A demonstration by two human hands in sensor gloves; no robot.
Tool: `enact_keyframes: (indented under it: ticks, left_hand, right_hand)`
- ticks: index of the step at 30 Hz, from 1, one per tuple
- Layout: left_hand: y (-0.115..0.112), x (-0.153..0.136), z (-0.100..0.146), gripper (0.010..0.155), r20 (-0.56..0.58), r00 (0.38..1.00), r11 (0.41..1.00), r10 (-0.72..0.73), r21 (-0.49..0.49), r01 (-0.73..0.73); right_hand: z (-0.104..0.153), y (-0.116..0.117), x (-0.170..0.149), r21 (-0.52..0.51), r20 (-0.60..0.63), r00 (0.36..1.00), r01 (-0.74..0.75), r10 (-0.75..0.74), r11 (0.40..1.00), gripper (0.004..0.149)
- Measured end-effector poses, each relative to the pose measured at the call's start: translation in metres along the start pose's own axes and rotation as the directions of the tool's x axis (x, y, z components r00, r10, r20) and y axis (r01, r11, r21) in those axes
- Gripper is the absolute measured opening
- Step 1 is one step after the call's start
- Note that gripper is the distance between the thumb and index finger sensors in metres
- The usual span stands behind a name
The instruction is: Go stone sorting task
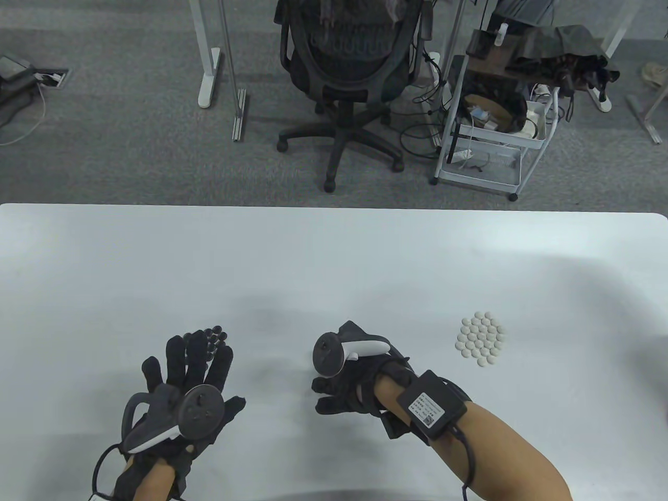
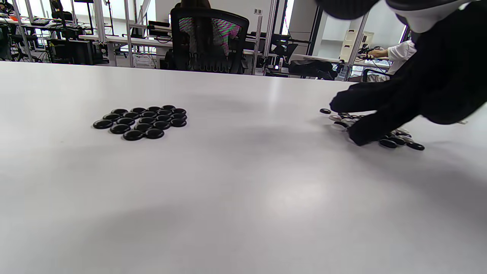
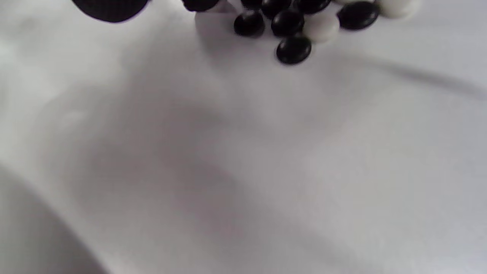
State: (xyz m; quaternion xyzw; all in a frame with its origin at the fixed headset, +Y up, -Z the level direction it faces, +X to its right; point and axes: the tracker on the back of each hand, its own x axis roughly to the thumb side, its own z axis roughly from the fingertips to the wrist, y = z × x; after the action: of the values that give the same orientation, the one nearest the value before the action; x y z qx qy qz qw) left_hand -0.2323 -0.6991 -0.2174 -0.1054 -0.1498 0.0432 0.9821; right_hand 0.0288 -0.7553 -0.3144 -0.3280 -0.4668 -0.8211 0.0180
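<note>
A tidy cluster of black stones lies on the white table; in the table view these black stones peek out past the fingertips of my left hand. That hand hovers with straight, spread fingers and holds nothing. A tidy cluster of white stones lies to the right. My right hand is bent down over a mixed pile of black and white stones, and the right hand's fingers touch the pile, their tips apart. The same mixed pile shows at the top of the right wrist view.
Beyond the table's far edge stand an office chair and a white wire cart on grey carpet. The table surface between the hands and the far edge is bare white.
</note>
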Motion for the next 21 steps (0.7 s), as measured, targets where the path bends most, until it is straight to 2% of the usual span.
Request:
enact_keyframes:
  ticks: [5, 9, 13, 16, 19, 21]
  left_hand:
    - [-0.001, 0.002, -0.001, 0.078, 0.005, 1.0, 1.0, -0.008, -0.007, 0.008]
    - [-0.001, 0.002, -0.001, 0.078, 0.007, 1.0, 1.0, -0.011, -0.004, 0.011]
    - [-0.002, 0.003, -0.002, 0.078, 0.008, 1.0, 1.0, -0.016, -0.012, 0.016]
    - [-0.002, 0.004, -0.002, 0.078, 0.009, 1.0, 1.0, -0.021, -0.019, 0.021]
    - [-0.003, 0.004, -0.003, 0.078, 0.009, 1.0, 0.999, -0.027, -0.025, 0.027]
    - [-0.003, 0.005, -0.004, 0.078, 0.007, 1.0, 0.999, -0.028, -0.028, 0.028]
  right_hand:
    - [0.026, 0.028, -0.006, 0.048, 0.035, 0.999, -0.018, 0.016, 0.999, 0.064]
    - [0.054, 0.05, -0.034, 0.047, -0.021, 1.0, -0.013, 0.014, 0.999, 0.059]
    - [0.091, 0.067, -0.095, 0.011, -0.173, 0.982, 0.077, -0.074, 0.997, 0.056]
    - [0.116, 0.074, -0.143, -0.042, -0.298, 0.939, 0.17, -0.174, 0.985, 0.056]
    - [0.132, 0.08, -0.182, -0.108, -0.38, 0.881, 0.261, -0.282, 0.959, 0.056]
    - [0.136, 0.083, -0.195, -0.138, -0.412, 0.867, 0.245, -0.281, 0.96, 0.057]
